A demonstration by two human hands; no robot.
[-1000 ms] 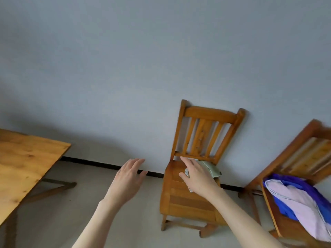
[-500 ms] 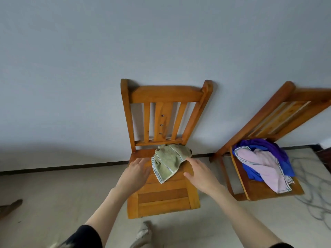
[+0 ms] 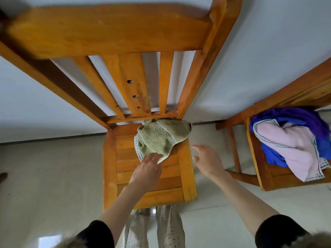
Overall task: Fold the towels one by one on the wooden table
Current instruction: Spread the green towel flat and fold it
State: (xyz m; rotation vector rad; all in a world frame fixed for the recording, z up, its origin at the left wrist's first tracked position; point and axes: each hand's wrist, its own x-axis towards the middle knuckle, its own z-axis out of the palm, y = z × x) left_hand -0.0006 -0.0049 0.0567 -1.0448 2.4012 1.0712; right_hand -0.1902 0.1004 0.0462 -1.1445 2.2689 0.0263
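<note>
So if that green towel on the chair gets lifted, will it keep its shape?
Probably not. The green towel lies crumpled in soft folds on the chair, so it should sag and unfurl. Its looped pile looks grippy, not slippery. The left hand touches its edge.

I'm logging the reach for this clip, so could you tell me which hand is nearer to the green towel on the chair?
Left. The left hand has its fingertips at the near edge of the green towel. The right hand hovers open, off to the towel's right, clear of it.
</note>
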